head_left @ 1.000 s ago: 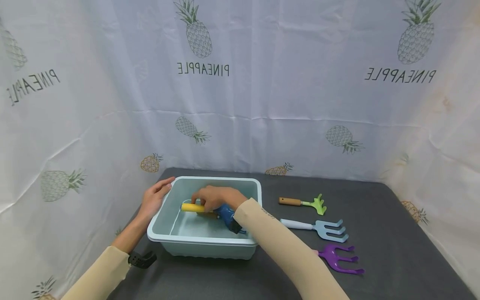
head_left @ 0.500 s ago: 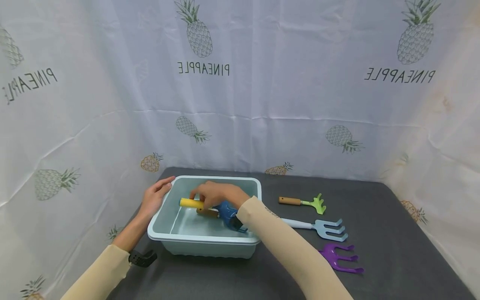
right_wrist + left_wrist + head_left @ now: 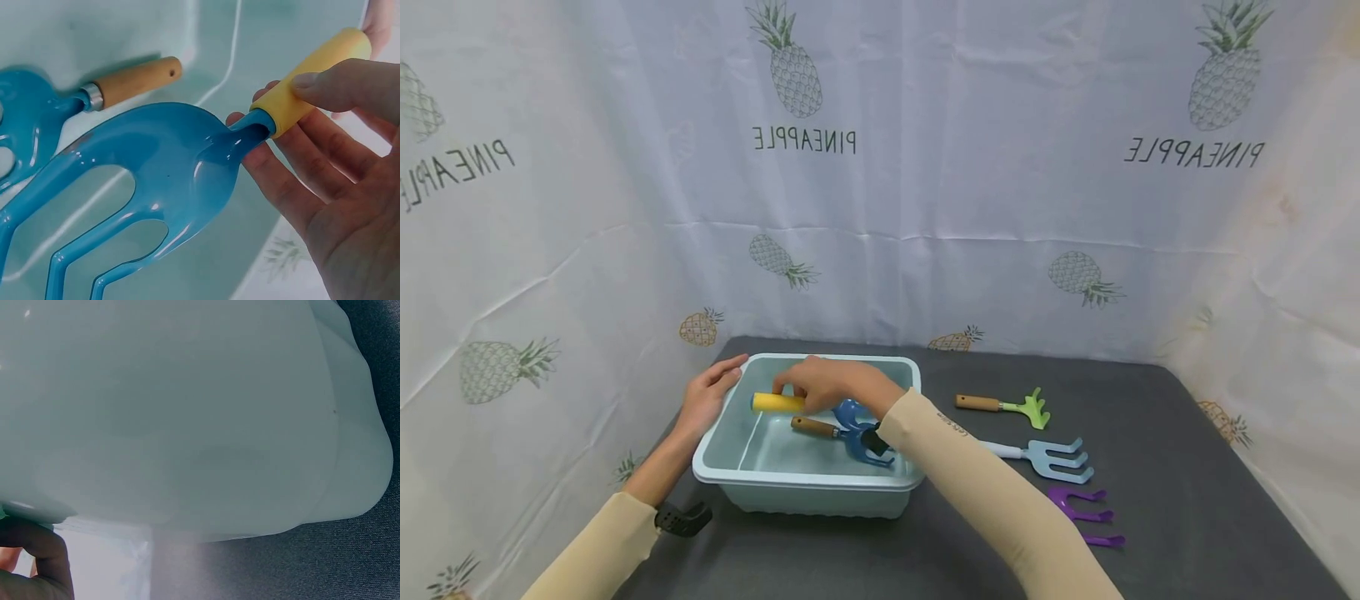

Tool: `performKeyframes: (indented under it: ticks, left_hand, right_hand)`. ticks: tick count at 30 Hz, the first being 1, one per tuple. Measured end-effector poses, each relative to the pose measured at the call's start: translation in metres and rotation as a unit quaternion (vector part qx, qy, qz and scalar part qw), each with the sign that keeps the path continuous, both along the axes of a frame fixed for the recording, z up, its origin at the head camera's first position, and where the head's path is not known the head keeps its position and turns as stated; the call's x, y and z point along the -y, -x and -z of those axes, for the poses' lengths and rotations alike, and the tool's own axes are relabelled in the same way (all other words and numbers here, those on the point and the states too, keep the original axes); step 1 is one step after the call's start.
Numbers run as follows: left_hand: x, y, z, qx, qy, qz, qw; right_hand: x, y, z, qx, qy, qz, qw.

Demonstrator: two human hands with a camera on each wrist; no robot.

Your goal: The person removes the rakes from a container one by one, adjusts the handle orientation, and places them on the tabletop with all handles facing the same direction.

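My right hand (image 3: pixel 820 385) pinches the yellow handle of a blue garden hand rake (image 3: pixel 162 162) between thumb and fingers, above the inside of a pale green plastic basin (image 3: pixel 805 480). Its bent tines point down in the right wrist view. Below it in the basin lies a second blue hand rake (image 3: pixel 812 427) with a wooden handle; the held rake and my right wrist partly cover it in the head view. At the basin's left side, my left hand (image 3: pixel 703 400) grips the rim; a bent finger (image 3: pixel 47 550) shows under the rim in the left wrist view.
Right of the basin on the dark grey table (image 3: pixel 1150 433) lie a small green rake (image 3: pixel 1033 408) with wooden handle, a light blue rake (image 3: pixel 1056 460) and a purple rake (image 3: pixel 1075 504). My right forearm partly hides the last two. A pineapple-print curtain (image 3: pixel 925 183) surrounds the table.
The yellow-handled hand rake has risen and shifted slightly left in my right hand, uncovering more of the wooden-handled rake below. My left hand stays at the rim.
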State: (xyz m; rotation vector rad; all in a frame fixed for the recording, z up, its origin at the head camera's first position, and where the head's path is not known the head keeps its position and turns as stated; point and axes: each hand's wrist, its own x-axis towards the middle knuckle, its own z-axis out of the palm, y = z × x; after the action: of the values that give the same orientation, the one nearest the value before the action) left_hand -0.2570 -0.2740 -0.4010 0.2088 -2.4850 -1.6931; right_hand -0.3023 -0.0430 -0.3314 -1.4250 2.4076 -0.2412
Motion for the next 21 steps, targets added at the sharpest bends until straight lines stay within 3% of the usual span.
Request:
performKeyframes:
  ticks: [11,21]
  left_hand:
    - [-0.003,-0.004,-0.003,-0.004,0.004,-0.003,1.0000]
    - [-0.002,-0.005,-0.002,-0.012,0.001,-0.011,0.9999]
  right_hand:
    - [-0.004,-0.008,-0.028,-0.013,0.006,-0.016,1.000]
    - [-0.015,-0.011,-0.049,-0.016,0.011,-0.002,1.000]
